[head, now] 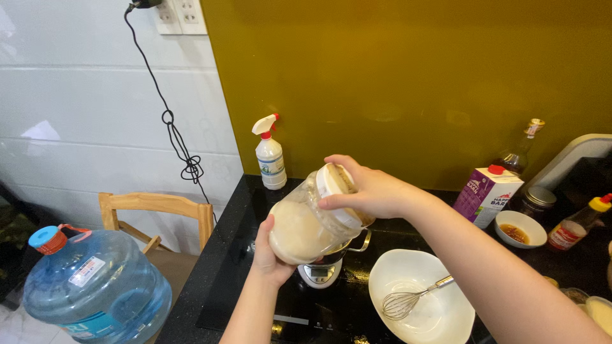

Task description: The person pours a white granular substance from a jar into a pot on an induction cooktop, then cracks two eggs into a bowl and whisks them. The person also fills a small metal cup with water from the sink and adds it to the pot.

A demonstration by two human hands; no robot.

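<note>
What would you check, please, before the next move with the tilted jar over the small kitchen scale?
1. Left hand supports the jar from below: ok.
2. Right hand grips the jar's lid: ok.
3. Lid off: not ok, it sits on the jar's mouth.
4. Metal pot on the scale lies under the jar: ok.
5. Scale reading: cannot tell, too small.
6. White bowl with whisk stands apart from the scale: ok.
</note>
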